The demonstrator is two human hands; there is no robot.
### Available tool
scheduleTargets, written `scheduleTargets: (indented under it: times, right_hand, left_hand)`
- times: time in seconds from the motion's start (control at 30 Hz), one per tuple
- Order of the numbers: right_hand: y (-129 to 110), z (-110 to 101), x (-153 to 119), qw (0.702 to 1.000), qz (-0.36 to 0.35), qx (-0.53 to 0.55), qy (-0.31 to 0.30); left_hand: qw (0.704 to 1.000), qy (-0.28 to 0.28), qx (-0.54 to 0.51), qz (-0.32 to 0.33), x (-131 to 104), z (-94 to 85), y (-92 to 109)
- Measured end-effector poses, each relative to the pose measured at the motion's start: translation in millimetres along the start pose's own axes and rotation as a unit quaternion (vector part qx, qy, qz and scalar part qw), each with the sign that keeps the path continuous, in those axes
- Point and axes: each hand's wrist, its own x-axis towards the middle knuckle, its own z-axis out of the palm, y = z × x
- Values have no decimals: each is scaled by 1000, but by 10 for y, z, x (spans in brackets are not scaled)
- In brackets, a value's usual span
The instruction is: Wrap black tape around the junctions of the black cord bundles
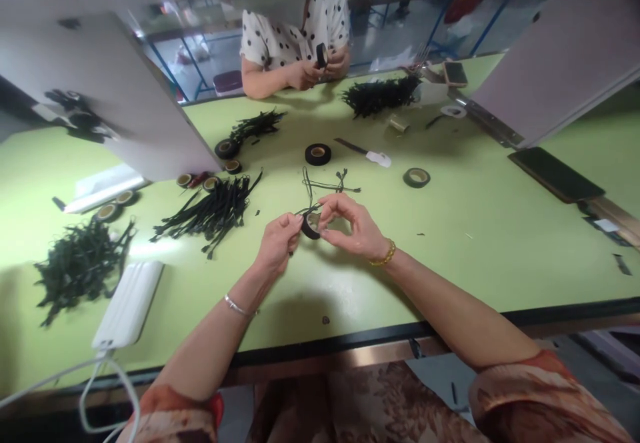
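My left hand (278, 242) is closed, thumb and forefinger pinching a thin black cable (309, 193) at the near edge of the roll. My right hand (354, 224) curls its thumb and fingers at the right side of a roll of black tape (310, 228), which stands on edge between both hands. The cable's loops and small connectors lie on the table beyond my fingers. Exactly where tape and cable meet is hidden by the fingertips. Farther out, another black tape roll (318, 154) lies flat, and a knife (367, 154) with a white-wrapped handle is beside it.
Black cable bundles (213, 213) lie on the left of the green table (450, 263), with a white power strip (129, 304) nearer me. A dark phone-like slab (556, 174) is at right. Opposite, a person in a dotted shirt (270, 40) holds a tape roll. White partitions (555, 56) flank the space.
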Motion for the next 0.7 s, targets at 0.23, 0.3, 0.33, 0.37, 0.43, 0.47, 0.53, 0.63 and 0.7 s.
scheduleTargets:
  times: [0.23,0.3,0.33,0.37,0.43,0.47,0.53,0.63,0.7]
  right_hand:
    - [14,-83,48,995,94,-30,-3]
    - [13,-83,47,987,147,12,-70]
    - [11,-83,48,982,164,21,-86]
    - [9,-86,50,981,171,18,-90]
    - [2,-106,59,983,162,-9,-82]
    - [-1,-123,66,985,153,-27,-80]
    - [-5,-162,80,984,132,-73,-90]
    - [9,-212,92,975,78,-154,-140]
    - [25,-231,91,963,33,-203,-175]
  left_hand:
    - [966,-27,213,145,-5,-104,36]
    - [943,-44,285,169,-21,-97,49]
    - [931,-53,315,177,-28,-90,52]
    - [920,-59,341,183,-34,-83,52]
    - [898,-58,388,198,-36,-70,47]
    - [885,-55,409,213,-33,-65,42]
    - [858,-56,444,252,-21,-59,31]
    - [820,-64,492,286,-6,-56,8]
    - [797,-48,532,281,-10,-53,-11]
